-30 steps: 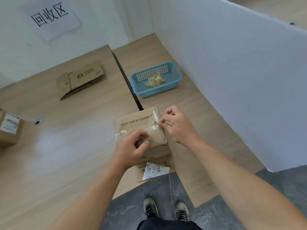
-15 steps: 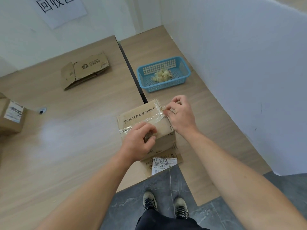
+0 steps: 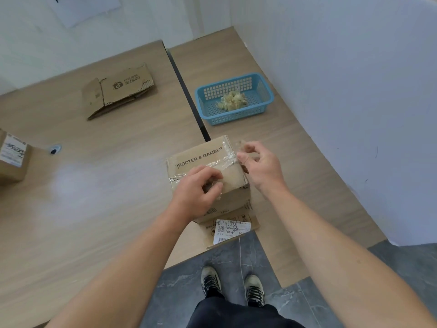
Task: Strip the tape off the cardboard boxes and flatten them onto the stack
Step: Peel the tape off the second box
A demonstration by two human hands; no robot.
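A small cardboard box (image 3: 201, 158) printed "PROCTER & GAMBLE" stands at the table's near edge, with clear tape (image 3: 224, 159) across its top. My left hand (image 3: 198, 192) presses down on the top of the box, fingers curled over crumpled tape. My right hand (image 3: 260, 165) is at the box's right top corner, pinching a small torn bit of tape between thumb and fingertips. A flattened box stack (image 3: 118, 92) lies at the far left of the table.
A blue plastic basket (image 3: 264, 91) with a wad of stripped tape sits far right by the white partition. Another taped box (image 3: 13, 157) stands at the left edge. A flattened piece with a shipping label (image 3: 230, 227) lies under the held box. A dark gap splits the two tables.
My right hand has pulled away from the box corner to the right with a bit of tape. The left hand stays pressed on the box top. The camera tilted down a little.
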